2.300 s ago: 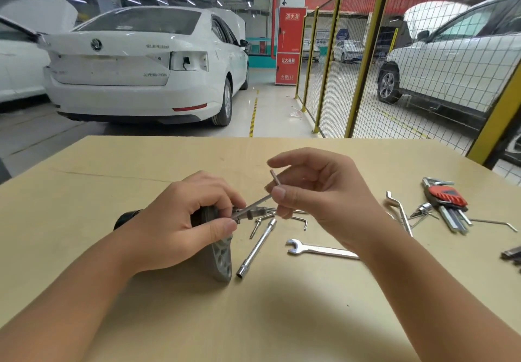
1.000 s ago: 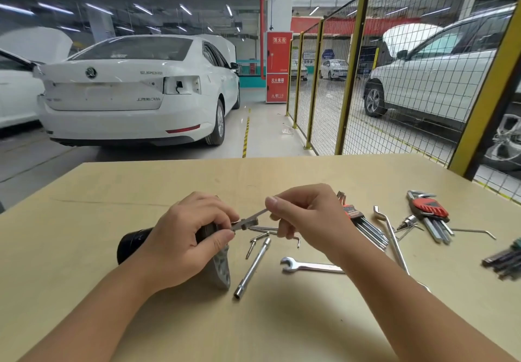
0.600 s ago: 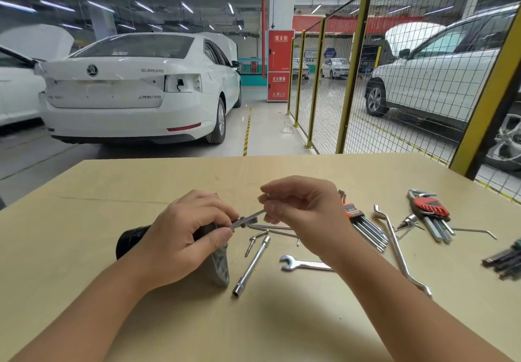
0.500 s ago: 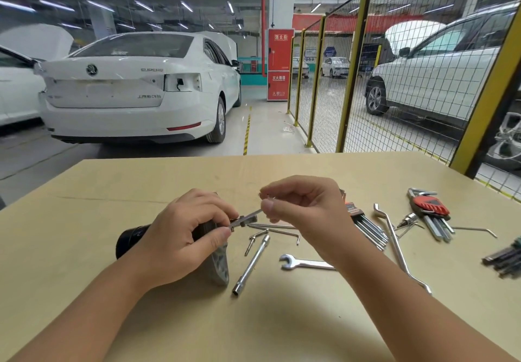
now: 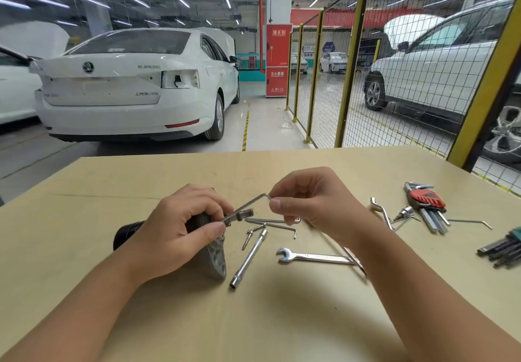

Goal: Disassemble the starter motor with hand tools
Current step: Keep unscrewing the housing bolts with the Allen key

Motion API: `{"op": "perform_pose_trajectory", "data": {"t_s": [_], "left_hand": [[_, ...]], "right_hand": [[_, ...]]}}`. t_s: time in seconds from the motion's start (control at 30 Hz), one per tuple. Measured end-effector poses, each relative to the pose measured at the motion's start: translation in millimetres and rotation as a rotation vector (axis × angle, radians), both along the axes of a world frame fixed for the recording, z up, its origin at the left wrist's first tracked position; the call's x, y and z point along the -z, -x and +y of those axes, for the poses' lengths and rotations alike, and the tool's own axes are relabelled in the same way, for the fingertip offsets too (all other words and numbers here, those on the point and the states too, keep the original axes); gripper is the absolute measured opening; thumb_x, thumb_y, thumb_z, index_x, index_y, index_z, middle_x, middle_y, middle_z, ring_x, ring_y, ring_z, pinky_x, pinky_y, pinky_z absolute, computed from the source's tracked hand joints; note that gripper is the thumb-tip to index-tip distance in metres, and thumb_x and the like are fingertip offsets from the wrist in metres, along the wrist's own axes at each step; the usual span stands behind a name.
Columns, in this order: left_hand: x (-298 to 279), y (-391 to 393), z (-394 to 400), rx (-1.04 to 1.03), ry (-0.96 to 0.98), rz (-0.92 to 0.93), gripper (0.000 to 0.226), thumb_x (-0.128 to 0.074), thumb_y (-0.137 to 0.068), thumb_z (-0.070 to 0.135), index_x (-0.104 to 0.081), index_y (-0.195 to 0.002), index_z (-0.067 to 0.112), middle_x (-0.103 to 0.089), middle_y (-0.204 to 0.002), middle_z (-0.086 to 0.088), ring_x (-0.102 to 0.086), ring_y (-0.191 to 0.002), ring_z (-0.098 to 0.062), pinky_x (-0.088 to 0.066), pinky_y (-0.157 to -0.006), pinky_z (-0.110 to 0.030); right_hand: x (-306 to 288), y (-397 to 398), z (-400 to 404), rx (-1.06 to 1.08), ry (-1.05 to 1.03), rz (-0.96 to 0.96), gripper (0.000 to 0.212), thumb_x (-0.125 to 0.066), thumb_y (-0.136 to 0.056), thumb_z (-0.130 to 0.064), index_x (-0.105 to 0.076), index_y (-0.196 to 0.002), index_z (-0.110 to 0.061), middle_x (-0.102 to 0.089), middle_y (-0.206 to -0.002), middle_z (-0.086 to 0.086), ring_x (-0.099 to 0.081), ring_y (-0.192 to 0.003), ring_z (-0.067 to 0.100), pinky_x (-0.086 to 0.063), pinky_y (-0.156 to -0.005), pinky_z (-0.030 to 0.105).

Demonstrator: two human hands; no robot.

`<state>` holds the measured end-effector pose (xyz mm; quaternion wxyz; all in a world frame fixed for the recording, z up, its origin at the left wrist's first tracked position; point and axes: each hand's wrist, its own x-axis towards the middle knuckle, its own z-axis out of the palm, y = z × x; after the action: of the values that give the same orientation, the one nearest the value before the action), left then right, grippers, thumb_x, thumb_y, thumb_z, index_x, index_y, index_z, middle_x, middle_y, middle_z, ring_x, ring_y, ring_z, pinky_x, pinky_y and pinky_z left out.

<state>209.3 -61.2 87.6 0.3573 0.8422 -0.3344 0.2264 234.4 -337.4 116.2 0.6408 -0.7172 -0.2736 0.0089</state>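
Beyond the tan table (image 5: 310, 319) stood a white car (image 5: 127, 85). My left hand (image 5: 174, 235) gripped the starter motor (image 5: 210, 257) on it; my right hand (image 5: 313, 204) pinched a hex key (image 5: 251, 202).

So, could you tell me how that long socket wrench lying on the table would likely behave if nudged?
The socket wrench is a round metal bar, so it would probably roll sideways. It looks rigid, unlikely to flex, and its polished surface may be slippery.

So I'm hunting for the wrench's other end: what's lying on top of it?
The right forearm crosses above the wrench handle, hiding its far end. Only the open jaw end shows on the table.
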Motion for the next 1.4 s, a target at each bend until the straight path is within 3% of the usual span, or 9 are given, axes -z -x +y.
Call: {"op": "perform_pose_trajectory", "data": {"t_s": [0.17, 0.37, 0.6, 0.77, 0.93, 1.07, 1.2, 1.3, 1.4], "left_hand": [[-0.2, 1.0, 0.9, 0.003, -0.002, 0.016, 0.012, -0.067, -0.089, 0.033, -0.067, -0.083, 0.023, -0.073, -0.11, 0.015, -0.062, -0.116, -0.02, -0.047, -0.097, -0.036], [-1.4, 2.2, 1.0, 0.015, 0.007, -0.001, 0.015, -0.067, -0.088, 0.032, -0.066, -0.082, 0.019, -0.074, -0.109, 0.014, -0.063, -0.114, -0.023, -0.047, -0.095, -0.038], [0.2, 1.8, 0.5, 0.005, 0.012, -0.013, 0.012, -0.067, -0.087, 0.031, -0.066, -0.081, 0.021, -0.074, -0.109, 0.014, -0.063, -0.116, -0.023, -0.048, -0.095, -0.038], [1.6, 1.3, 1.0, 0.009, 0.003, -0.014, 0.008, -0.068, -0.087, 0.031, -0.067, -0.082, 0.024, -0.074, -0.109, 0.013, -0.063, -0.117, -0.024, -0.048, -0.098, -0.041], [1.9, 0.9, 2.3, 0.008, -0.012, -0.011, 0.008, -0.07, -0.087, 0.032, -0.068, -0.083, 0.025, -0.073, -0.111, 0.016, -0.062, -0.117, -0.022, -0.047, -0.098, -0.038], [1.1, 0.0, 1.9, -0.003, -0.049, -0.017, 0.013, -0.068, -0.09, 0.036, -0.075, -0.089, 0.026, -0.072, -0.113, 0.02, -0.061, -0.119, -0.02, -0.047, -0.098, -0.037], [-0.3, 1.3, 1.5, 0.005, -0.048, -0.008, 0.014, -0.066, -0.091, 0.036, -0.074, -0.087, 0.026, -0.072, -0.112, 0.019, -0.061, -0.118, -0.02, -0.046, -0.097, -0.036], [-1.6, 2.9, 1.3, 0.0, -0.034, -0.003, 0.012, -0.067, -0.09, 0.035, -0.072, -0.084, 0.026, -0.073, -0.111, 0.017, -0.062, -0.117, -0.02, -0.047, -0.097, -0.035], [-2.3, 4.2, 0.6, 0.0, -0.019, 0.016, 0.009, -0.067, -0.088, 0.036, -0.069, -0.083, 0.028, -0.073, -0.111, 0.016, -0.061, -0.118, -0.02, -0.046, -0.099, -0.034]], "right_hand": [[6.8, -1.1, 9.4, 0.147, 0.157, -0.093, 0.017, -0.077, -0.087, -0.002, -0.077, -0.084, -0.019, -0.074, -0.069, 0.007, -0.065, -0.051, 0.019, -0.053, -0.054, 0.03], [7.8, 8.0, 21.2, 0.105, -0.068, -0.037, 0.004, -0.08, -0.086, -0.016, -0.08, -0.086, -0.011, -0.075, -0.074, 0.013, -0.075, -0.067, 0.029, -0.061, -0.064, 0.035], [7.5, 16.7, 31.7, 0.302, 0.14, 0.109, 0.048, -0.073, -0.089, -0.049, -0.073, -0.077, -0.003, -0.069, -0.06, 0.011, -0.064, -0.044, 0.024, -0.05, -0.045, 0.03], [6.0, 14.8, 26.7, 0.23, 0.066, 0.182, 0.039, -0.076, -0.09, -0.037, -0.072, -0.082, 0.001, -0.066, -0.06, 0.012, -0.058, -0.043, 0.023, -0.047, -0.044, 0.027], [6.0, 14.6, 28.4, 0.178, -0.016, 0.062, 0.007, -0.077, -0.088, -0.008, -0.075, -0.095, -0.006, -0.072, -0.073, 0.019, -0.071, -0.057, 0.026, -0.058, -0.058, 0.032], [9.1, 17.5, 32.2, 0.128, -0.02, -0.085, 0.03, -0.072, -0.087, 0.008, -0.072, -0.105, -0.016, -0.075, -0.08, 0.013, -0.074, -0.067, 0.025, -0.06, -0.067, 0.034], [12.6, 17.8, 33.3, 0.081, -0.042, -0.12, 0.007, -0.076, -0.086, -0.001, -0.074, -0.09, -0.006, -0.075, -0.078, 0.014, -0.075, -0.071, 0.028, -0.063, -0.071, 0.04], [9.9, 18.4, 31.9, 0.018, -0.066, -0.051, 0.03, -0.077, -0.086, -0.032, -0.077, -0.09, -0.002, -0.074, -0.075, 0.016, -0.072, -0.072, 0.032, -0.062, -0.073, 0.045], [5.1, 18.0, 29.0, -0.03, -0.05, 0.021, 0.035, -0.07, -0.092, -0.033, -0.077, -0.089, 0.001, -0.074, -0.078, 0.012, -0.07, -0.072, 0.025, -0.059, -0.069, 0.041]]}}
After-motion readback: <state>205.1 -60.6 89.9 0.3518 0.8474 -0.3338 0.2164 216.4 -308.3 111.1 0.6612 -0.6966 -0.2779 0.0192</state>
